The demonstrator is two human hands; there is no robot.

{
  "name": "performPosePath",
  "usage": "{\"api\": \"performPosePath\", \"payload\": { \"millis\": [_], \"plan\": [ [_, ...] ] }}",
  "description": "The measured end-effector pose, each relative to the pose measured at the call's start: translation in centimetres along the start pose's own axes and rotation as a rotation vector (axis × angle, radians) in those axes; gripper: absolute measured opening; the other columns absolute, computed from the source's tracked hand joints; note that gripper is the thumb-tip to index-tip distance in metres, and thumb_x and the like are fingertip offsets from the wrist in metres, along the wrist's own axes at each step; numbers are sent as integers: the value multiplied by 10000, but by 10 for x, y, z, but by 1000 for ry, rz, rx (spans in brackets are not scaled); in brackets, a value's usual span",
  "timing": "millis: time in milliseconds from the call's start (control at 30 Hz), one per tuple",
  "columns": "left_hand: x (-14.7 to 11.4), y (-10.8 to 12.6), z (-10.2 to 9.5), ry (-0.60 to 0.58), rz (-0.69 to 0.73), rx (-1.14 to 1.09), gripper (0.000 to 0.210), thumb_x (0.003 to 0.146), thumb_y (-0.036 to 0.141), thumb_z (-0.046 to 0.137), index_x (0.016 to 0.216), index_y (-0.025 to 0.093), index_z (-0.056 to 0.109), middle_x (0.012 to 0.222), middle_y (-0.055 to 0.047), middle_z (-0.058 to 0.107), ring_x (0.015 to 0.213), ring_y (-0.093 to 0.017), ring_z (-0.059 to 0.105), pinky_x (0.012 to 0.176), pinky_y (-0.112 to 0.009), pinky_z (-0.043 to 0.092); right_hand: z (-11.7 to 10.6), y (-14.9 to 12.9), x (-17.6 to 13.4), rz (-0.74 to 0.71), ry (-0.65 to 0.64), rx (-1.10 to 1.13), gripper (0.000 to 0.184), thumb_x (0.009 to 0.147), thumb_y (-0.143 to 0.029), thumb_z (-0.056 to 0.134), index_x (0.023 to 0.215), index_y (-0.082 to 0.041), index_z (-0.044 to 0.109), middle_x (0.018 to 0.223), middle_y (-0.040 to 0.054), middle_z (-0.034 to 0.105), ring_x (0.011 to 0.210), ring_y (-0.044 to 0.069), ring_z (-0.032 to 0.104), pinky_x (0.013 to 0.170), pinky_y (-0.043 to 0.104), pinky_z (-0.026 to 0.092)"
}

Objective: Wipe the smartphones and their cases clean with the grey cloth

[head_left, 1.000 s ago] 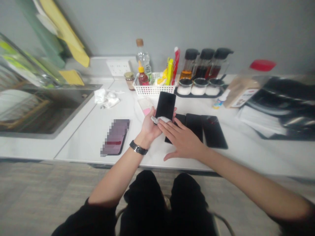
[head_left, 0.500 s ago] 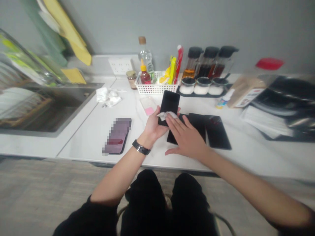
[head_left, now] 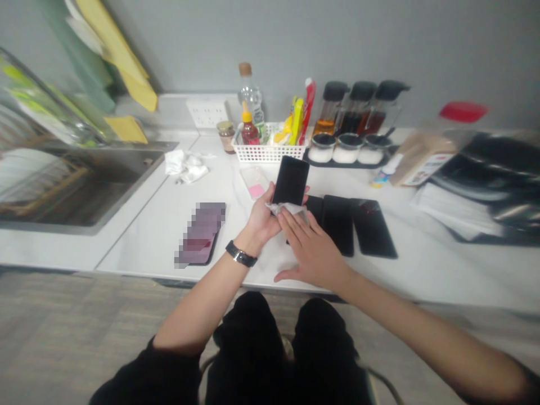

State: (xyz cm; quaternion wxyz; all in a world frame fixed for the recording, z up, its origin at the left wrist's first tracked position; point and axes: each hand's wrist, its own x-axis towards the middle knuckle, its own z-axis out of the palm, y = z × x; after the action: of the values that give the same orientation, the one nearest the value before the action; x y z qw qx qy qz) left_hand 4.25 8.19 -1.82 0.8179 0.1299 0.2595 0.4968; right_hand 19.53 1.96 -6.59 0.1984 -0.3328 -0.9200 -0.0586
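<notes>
Black phone (head_left: 291, 180), long axis toward basket (head_left: 270, 153), half-curled left hand (head_left: 262, 218) holding it, outspread right hand (head_left: 314, 250) over tissue (head_left: 291, 210) on near end

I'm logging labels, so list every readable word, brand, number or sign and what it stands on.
No text can be read.
Held phone: none visible.
Pixelated phone: unreadable.
Too small or blurred: labels on the sauce bottle, jar, clear bottle, red-lidded container, small bottle.

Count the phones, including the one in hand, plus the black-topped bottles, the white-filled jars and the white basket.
Phones: 5 (held phone, far-left phone, three dark phones at right)
Black-topped bottles: 3
White-filled jars: 3
White basket: 1
Total: 12
</notes>
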Motion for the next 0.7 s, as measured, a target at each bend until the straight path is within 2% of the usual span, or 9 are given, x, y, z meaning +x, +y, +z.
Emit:
{"api": "performPosePath", "payload": {
  "millis": [100, 200, 267, 333, 467, 533, 600, 700],
  "plan": [
    [2, -3, -1, -1, 1, -8, 617, 1149, 454, 366, 1579, 46, 537, 1116, -144, 840, 984, -240, 810, 1100, -378, 560, -9, 31, 2, 119, 13, -60, 1342, 899, -874, 572, 1729, 43, 51, 1755, 350, 271, 1631, 485, 335, 1342, 695, 163],
    [4, -7, -2, 48, -13, 13, 549, 1149, 394, 401, 1569, 81, 564, 1061, -98, 852, 943, -217, 813, 1120, -354, 545, -13, 55, 25, 217, 72, -67, 1286, 947, -811, 572, 1718, 65, 32, 1755, 389, 216, 1656, 495, 268, 1327, 728, 151],
    [3, -8, -1, 71, -4, 17, 531, 1144, 384, 415, 1566, 104, 574, 1108, -94, 852, 1004, -218, 814, 1147, -342, 529, -10, 49, 39, 198, 92, -46, 1287, 949, -821, 553, 1710, 83, 43, 1757, 395, 200, 1672, 485, 228, 1335, 714, 153],
    [1, -6, -1, 62, -10, 14, 551, 1142, 402, 392, 1567, 100, 571, 1163, -120, 842, 1076, -235, 809, 1163, -364, 527, -4, 30, 42, 113, 73, -23, 1333, 918, -884, 514, 1697, 112, 93, 1760, 384, 210, 1675, 475, 223, 1354, 676, 150],
    [-1, 1, -1, -10, -34, 10, 630, 1138, 471, 343, 1544, 50, 576, 1151, -171, 832, 1040, -263, 816, 1135, -429, 563, -2, -6, 19, -14, 0, -25, 1436, 817, -998, 452, 1684, 118, 198, 1769, 341, 237, 1639, 470, 316, 1379, 605, 150],
    [0, 2, -1, -33, -8, 2, 653, 1138, 497, 351, 1532, 31, 583, 1136, -178, 832, 1010, -263, 818, 1114, -431, 576, -8, -3, 6, -11, -20, -55, 1412, 828, -975, 487, 1699, 93, 181, 1771, 323, 256, 1623, 462, 355, 1378, 601, 157],
    [1, 1, -1, -22, 19, -6, 635, 1143, 479, 364, 1526, 24, 586, 1121, -169, 836, 1005, -252, 819, 1117, -412, 571, -15, 12, 2, 37, -16, -87, 1373, 864, -928, 530, 1711, 79, 137, 1765, 327, 268, 1623, 463, 359, 1370, 621, 161],
    [3, -6, -3, 33, -11, 19, 542, 1143, 410, 421, 1527, 73, 602, 1136, -119, 846, 1038, -229, 815, 1166, -384, 531, -22, 40, 15, 173, 39, -113, 1309, 923, -840, 578, 1710, 87, 94, 1757, 367, 242, 1646, 481, 304, 1352, 677, 154]
  ]
}}
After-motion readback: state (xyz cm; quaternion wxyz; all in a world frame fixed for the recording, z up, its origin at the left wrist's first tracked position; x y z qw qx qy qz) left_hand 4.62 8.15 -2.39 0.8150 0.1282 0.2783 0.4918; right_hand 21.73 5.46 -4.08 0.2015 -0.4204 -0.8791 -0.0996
